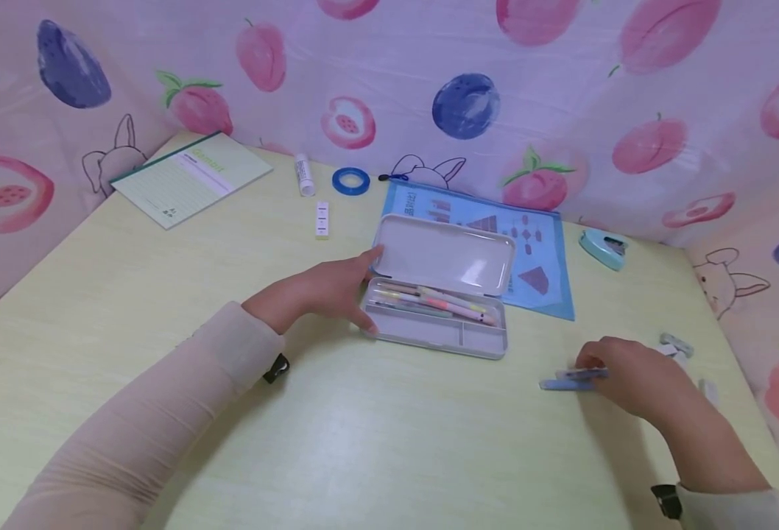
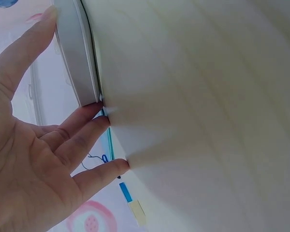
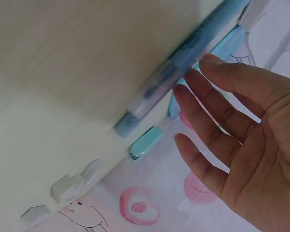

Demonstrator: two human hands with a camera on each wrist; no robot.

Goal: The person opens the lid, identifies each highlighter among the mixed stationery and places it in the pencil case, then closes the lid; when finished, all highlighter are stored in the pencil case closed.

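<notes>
An opened grey pencil case stands mid-table, its lid tipped back. Several pens lie in its long compartment; the front compartments hold nothing. My left hand spans the case's left end, thumb at the front corner and fingers at the hinge side. In the left wrist view its fingers are spread and fairly straight, touching the case's corner. Right of the case, my right hand pinches a clear-and-grey pen. A light-blue pen lies alongside it; the right wrist view is blurred.
Behind the case lies a blue zip pouch. A mint stapler-like item and several white eraser-like blocks are on the right. Back left are a notebook, glue stick, blue tape roll and small white strip.
</notes>
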